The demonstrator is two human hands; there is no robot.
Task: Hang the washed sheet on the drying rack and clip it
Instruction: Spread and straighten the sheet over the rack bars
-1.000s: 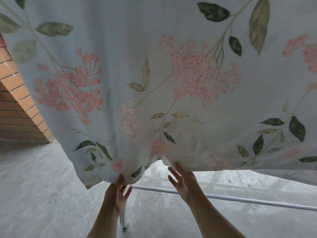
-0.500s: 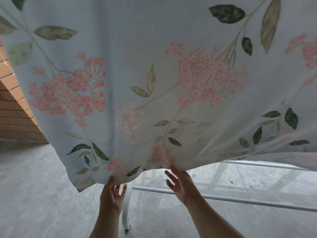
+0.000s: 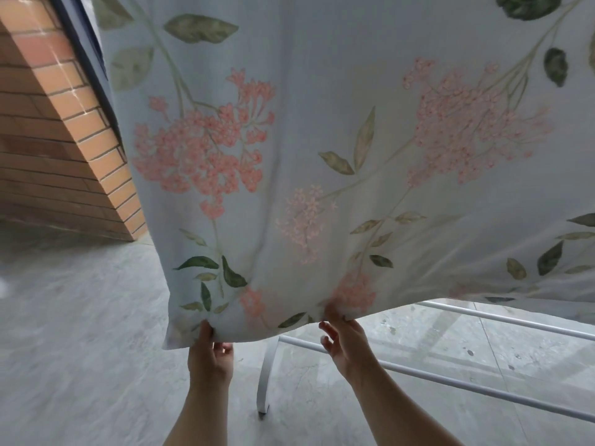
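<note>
Forearms rise from the bottom of the view, both hands lifted to the lower hem of the floral sheet (image 3: 322,123). The left hand (image 3: 211,355) pinches the hem just inside the bottom-left corner, thumb on the near face and fingers curled behind. The right hand (image 3: 346,344) grips the hem close by to the right, where the cloth bunches. Its upper fingertips are buried in the fold, and two lower fingers stick out loose. The sheet hangs in front and fills most of the view; its top and right side are cut off, so what carries it cannot be told. Under the raised hem show the white tubes and curved leg of the drying rack (image 3: 266,375), standing on the grey tiled floor (image 3: 80,349). Left of the sheet's free side edge, bordered higher up by a dark blue strip (image 3: 90,59), open floor runs back to a brick wall (image 3: 48,140).
</note>
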